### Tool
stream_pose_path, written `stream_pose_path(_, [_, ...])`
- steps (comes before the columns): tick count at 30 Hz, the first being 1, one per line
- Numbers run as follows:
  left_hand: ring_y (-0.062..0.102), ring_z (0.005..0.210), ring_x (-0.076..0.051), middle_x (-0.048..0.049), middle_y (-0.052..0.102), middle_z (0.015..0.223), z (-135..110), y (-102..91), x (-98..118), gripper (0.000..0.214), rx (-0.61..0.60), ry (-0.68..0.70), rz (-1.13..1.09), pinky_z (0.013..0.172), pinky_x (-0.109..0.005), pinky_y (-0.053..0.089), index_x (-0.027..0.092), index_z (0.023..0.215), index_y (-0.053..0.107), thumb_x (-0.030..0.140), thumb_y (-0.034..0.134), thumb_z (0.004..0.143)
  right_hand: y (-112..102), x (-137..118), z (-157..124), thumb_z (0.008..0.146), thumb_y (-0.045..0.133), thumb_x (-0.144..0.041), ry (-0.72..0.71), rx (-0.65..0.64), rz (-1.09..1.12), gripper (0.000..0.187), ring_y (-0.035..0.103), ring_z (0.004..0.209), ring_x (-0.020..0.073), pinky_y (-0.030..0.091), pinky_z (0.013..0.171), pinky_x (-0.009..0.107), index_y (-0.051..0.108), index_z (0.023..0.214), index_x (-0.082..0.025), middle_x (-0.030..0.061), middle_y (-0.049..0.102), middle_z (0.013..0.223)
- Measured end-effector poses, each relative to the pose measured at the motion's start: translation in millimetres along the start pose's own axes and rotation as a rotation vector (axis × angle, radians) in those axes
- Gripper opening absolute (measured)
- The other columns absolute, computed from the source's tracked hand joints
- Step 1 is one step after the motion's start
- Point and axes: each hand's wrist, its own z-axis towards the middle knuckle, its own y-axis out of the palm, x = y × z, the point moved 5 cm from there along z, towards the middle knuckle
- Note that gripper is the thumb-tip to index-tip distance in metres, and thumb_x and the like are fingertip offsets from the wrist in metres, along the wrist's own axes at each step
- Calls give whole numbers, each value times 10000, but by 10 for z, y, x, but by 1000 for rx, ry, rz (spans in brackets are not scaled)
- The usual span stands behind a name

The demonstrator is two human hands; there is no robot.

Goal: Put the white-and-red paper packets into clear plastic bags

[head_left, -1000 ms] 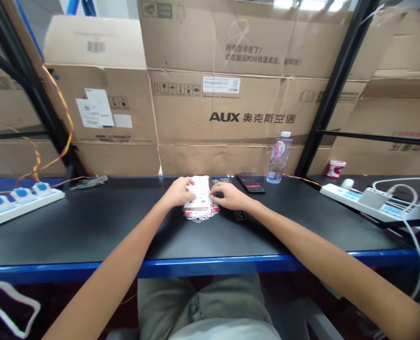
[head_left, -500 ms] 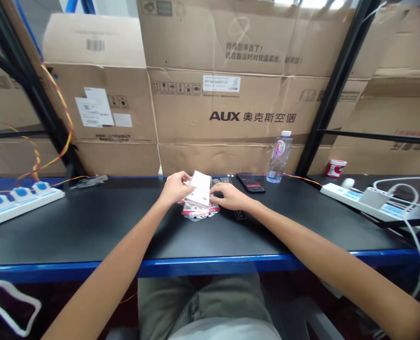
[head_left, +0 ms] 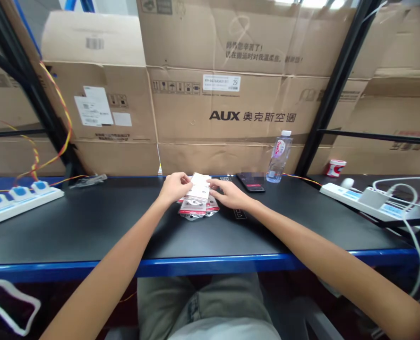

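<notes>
A white card (head_left: 198,192) with small dark marks lies over several clear zip bags (head_left: 192,208) with red stripes, in a loose pile on the black table. My left hand (head_left: 175,190) pinches the card's left edge between thumb and fingers. At the card's right side is my right hand (head_left: 229,193), its fingertips closed on the upper right edge and the thumb just below. The fingers hide parts of the card's edges. What the bags contain is too small to make out.
Behind the pile to the right lies a phone (head_left: 252,182), with a water bottle (head_left: 279,158) beside it. Power strips stand at the left (head_left: 25,204) and right (head_left: 360,200). Cardboard (head_left: 181,118) walls the back. A red-and-white container (head_left: 336,168) stands far right.
The card has tilted and shifted slightly, showing more of the striped bags below it. My right hand's fingers have moved up to the card's upper right edge. My left hand has barely moved.
</notes>
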Motion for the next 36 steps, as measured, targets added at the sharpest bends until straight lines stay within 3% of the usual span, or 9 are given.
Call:
stream_pose_path(4, [671, 773, -212, -44, 733, 801, 1, 25, 4, 175, -34, -14, 50, 679, -278, 487, 207, 771, 698, 347, 601, 730, -19, -19, 4, 928, 535, -269, 27, 24, 39, 437, 649, 1000, 187, 490, 919, 348, 520, 1356, -187, 99, 675, 1184])
stream_pose_path(7, [675, 793, -223, -49, 735, 827, -19, 44, 30, 290, -65, -26, 67, 671, -277, 484, 209, 809, 684, 484, 606, 760, -3, -39, -2, 937, 521, -283, 18, 11, 79, 450, 654, 995, 176, 495, 924, 345, 496, 1379, -204, 101, 642, 1261])
stream_pose_path(12, [682, 846, -246, -62, 732, 923, -78, 126, 87, 599, -180, -27, 51, 666, -277, 492, 221, 931, 653, 754, 616, 659, 0, -68, -12, 941, 523, -331, 13, 27, 85, 487, 642, 1075, 202, 505, 917, 343, 475, 1410, -210, 110, 596, 1350])
stream_pose_path(17, [673, 926, -263, -75, 705, 1025, -100, 179, 102, 729, -235, 27, 95, 722, -293, 502, 225, 1077, 603, 763, 671, 591, 18, -144, -15, 914, 536, -250, -70, 7, 110, 529, 629, 1121, 215, 496, 954, 363, 459, 1437, -217, 105, 576, 1383])
stream_pose_path(26, [662, 978, -261, -69, 685, 1132, -82, 131, 72, 553, -180, -44, 171, 762, -301, 483, 237, 1063, 580, 608, 673, 663, 42, -157, -21, 845, 566, -165, -40, -24, 46, 586, 627, 1128, 227, 487, 942, 369, 474, 1422, -207, 107, 609, 1342])
stream_pose_path(36, [648, 933, -234, -61, 689, 1055, -65, 80, 138, 408, 10, 19, 135, 764, -312, 472, 220, 939, 606, 586, 583, 762, 6, -203, -7, 836, 549, -143, -68, 7, 44, 549, 641, 1054, 222, 486, 910, 360, 507, 1383, -143, 123, 673, 1211])
